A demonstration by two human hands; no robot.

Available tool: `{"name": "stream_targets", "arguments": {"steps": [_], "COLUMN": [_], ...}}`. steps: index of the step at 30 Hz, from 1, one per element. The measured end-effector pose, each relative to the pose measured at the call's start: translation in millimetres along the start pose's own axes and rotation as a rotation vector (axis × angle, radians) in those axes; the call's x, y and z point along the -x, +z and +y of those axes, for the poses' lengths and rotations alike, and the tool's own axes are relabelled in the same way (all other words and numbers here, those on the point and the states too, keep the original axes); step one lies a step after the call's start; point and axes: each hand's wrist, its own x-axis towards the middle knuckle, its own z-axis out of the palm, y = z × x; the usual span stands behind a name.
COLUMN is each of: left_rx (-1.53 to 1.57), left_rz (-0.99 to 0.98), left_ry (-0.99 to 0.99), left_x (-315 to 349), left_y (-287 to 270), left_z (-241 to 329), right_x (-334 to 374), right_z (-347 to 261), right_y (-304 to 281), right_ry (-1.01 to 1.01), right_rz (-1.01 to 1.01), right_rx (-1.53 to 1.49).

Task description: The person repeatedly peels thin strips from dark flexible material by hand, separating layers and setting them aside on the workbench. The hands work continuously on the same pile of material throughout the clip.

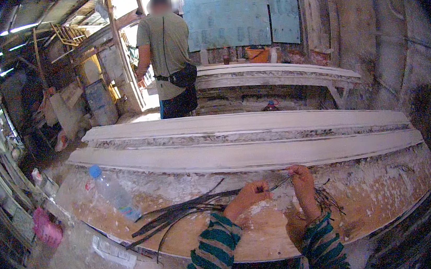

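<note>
A thin dark strip [281, 182] runs between my two hands over the near side of the worktable. My left hand [247, 198] is closed on it, fingers curled together. At its other end my right hand [302, 180] pinches the strip, near the edge of the closer white board. Left of my left hand lies a bundle of long, flat dark strips [173, 211], some ends hanging past the table edge. A small tangle of thinner dark strands [329, 200] lies beside my right wrist. The material of the strips cannot be told.
Two long white-coated boards [249, 156] lie across the plaster-spattered worktable [374, 191]. A clear bottle with a blue cap [112, 191] lies at the left. Beyond, a person [168, 55] stands beside another bench [277, 70] with an orange container [257, 55]. A pink bag [47, 228] sits at far left.
</note>
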Motion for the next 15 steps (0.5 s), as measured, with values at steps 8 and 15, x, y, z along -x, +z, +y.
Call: {"name": "stream_targets", "arguments": {"steps": [8, 15], "left_rx": [-0.221, -0.365], "left_rz": [0.675, 0.889], "left_ry": [0.12, 0.105], "left_x": [-9, -1], "left_y": [-26, -24], "left_z": [-15, 9], "right_x": [7, 31], "right_z": [-27, -83], "right_y": [-11, 0], "right_ry": [-0.006, 0.096], "right_rz": [-0.32, -0.89], "right_rx": [-0.168, -0.341]}}
